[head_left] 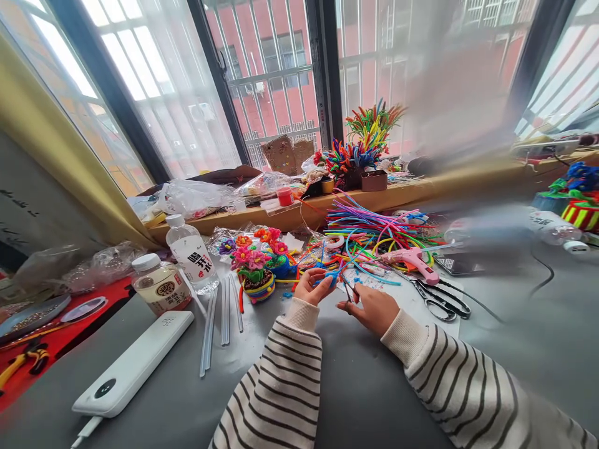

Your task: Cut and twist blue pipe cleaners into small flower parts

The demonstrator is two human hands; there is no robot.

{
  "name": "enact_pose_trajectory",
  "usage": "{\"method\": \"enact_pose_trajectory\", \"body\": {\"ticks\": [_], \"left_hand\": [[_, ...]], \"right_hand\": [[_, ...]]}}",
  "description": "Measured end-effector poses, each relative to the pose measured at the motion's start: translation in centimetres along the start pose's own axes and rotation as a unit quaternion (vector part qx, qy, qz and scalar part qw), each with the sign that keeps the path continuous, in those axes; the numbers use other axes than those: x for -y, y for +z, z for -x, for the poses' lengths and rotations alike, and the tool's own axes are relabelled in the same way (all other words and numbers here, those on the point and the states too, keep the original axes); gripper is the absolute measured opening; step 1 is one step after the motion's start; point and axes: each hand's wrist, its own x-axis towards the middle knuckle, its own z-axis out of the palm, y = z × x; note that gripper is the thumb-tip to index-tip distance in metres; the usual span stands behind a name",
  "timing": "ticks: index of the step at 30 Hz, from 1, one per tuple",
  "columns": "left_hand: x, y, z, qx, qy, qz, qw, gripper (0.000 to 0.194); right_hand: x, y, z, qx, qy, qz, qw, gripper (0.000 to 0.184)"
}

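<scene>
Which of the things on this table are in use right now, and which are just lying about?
In hand: left hand holds blue pipe cleaner; right hand holds a small dark tool.

Lying about: glue gun, scissors, power bank, water bottle, glue sticks.

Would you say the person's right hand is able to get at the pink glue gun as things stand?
Probably yes. The pink glue gun lies just beyond the right hand with nothing standing between them, though that hand already pinches a small tool, so it would likely need freeing first.
</scene>
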Motion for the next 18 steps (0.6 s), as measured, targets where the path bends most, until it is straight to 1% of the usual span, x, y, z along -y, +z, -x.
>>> {"method": "enact_pose_trajectory", "body": {"ticks": [9, 12, 18], "left_hand": [[-0.38, -0.04, 0.2, 0.044, -0.003, 0.056, 0.997, 0.033], [-0.56, -0.08, 0.33, 0.055, -0.012, 0.064, 0.996, 0.032], [-0.75, -0.06, 0.39, 0.068, -0.036, 0.046, 0.996, 0.031]], "right_hand": [[-0.36, 0.27, -0.49, 0.04, -0.06, -0.078, 0.994, 0.048], [-0.42, 0.22, -0.54, 0.042, -0.067, -0.1, 0.992, 0.048], [-0.68, 0.22, -0.62, 0.044, -0.067, -0.143, 0.986, 0.047]]}}
